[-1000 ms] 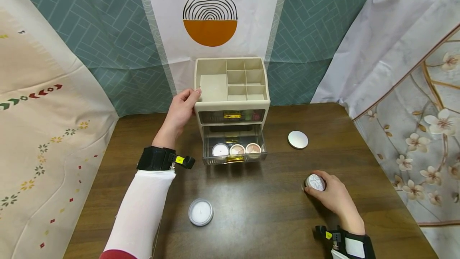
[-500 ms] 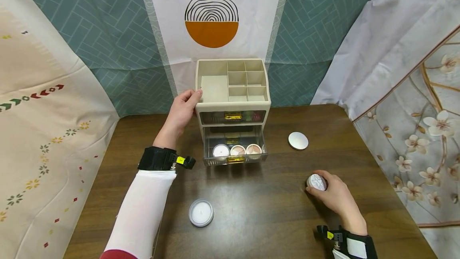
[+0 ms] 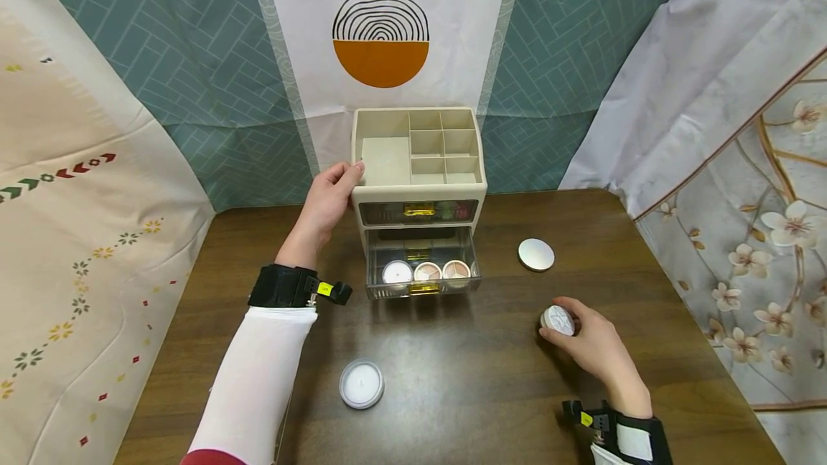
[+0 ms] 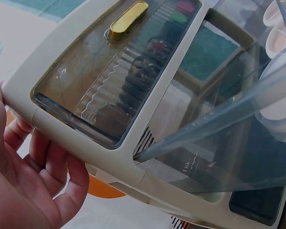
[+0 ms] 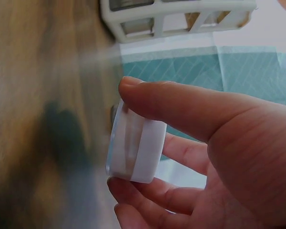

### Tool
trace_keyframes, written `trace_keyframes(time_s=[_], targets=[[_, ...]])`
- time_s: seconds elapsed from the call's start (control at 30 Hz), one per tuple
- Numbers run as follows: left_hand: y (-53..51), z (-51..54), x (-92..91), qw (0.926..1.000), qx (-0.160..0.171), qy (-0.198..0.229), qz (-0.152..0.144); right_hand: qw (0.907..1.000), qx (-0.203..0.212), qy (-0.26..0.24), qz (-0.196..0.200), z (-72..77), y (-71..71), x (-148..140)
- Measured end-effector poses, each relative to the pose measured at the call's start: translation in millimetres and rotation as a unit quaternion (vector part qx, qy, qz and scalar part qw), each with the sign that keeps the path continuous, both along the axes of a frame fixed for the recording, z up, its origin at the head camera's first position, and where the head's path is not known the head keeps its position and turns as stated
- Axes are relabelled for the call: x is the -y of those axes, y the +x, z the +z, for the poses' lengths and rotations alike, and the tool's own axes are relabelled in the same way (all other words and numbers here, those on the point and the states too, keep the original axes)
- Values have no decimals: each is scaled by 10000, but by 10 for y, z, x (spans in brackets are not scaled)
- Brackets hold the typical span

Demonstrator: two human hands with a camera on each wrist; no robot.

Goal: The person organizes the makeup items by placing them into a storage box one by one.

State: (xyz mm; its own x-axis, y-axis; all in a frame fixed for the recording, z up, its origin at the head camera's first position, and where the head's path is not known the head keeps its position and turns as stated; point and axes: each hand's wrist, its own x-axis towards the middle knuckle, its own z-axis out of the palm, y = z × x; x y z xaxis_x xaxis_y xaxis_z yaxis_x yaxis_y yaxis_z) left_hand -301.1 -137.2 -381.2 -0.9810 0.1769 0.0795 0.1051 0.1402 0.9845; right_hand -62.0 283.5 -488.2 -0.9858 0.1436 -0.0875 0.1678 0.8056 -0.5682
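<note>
A cream cosmetics organizer [image 3: 420, 194] stands at the back of the table, its clear lower drawer [image 3: 388, 291] pulled out. My left hand [image 3: 325, 199] grips its upper left side, thumb on the rim; in the left wrist view the fingers [image 4: 52, 167] curl behind the side wall. Inside the drawer sit a white round container [image 3: 397, 272] and two round palettes [image 3: 427, 272] with divided beige pans. At the right, my right hand [image 3: 597, 343] pinches a small round white jar [image 3: 557, 321] with a patterned top between thumb and fingers; the right wrist view shows its side.
A round silver-white disc [image 3: 535, 255] lies right of the organizer. Nearer the front is a round container with a white top and clear rim [image 3: 361, 384]. The upper drawer [image 3: 381, 213] is closed with small items inside. Fabric hangings surround the brown table [image 3: 465, 386].
My right hand has moved slightly left and away from me with the jar. The left hand keeps its grip on the organizer, and the drawer has not moved.
</note>
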Motion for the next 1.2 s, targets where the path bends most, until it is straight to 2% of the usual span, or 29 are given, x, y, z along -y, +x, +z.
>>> trace_keyframes(time_s=[0.2, 0.37, 0.67, 0.9, 1.1, 1.2], targets=[[0, 0, -14, 9999, -47, 59, 70, 9991, -365, -161, 159, 148, -96, 124], [11, -9, -32, 9999, -48, 9, 97, 9956, -817, -297, 344, 362, -190, 239], [11, -7, -15, 9999, -20, 9, 143, 9849, -1405, -416, 923, 722, -428, 500], [14, 9, -1, 9998, -43, -41, 174, 9706, -1741, -562, 1561, 934, -642, 796], [12, 1, -8, 9999, -29, -15, 133, 9648, -1571, -711, 1985, 996, -857, 1079], [17, 5, -12, 9999, 7, -29, 111, 9619, -1459, -486, 2259, 969, -978, 1177]])
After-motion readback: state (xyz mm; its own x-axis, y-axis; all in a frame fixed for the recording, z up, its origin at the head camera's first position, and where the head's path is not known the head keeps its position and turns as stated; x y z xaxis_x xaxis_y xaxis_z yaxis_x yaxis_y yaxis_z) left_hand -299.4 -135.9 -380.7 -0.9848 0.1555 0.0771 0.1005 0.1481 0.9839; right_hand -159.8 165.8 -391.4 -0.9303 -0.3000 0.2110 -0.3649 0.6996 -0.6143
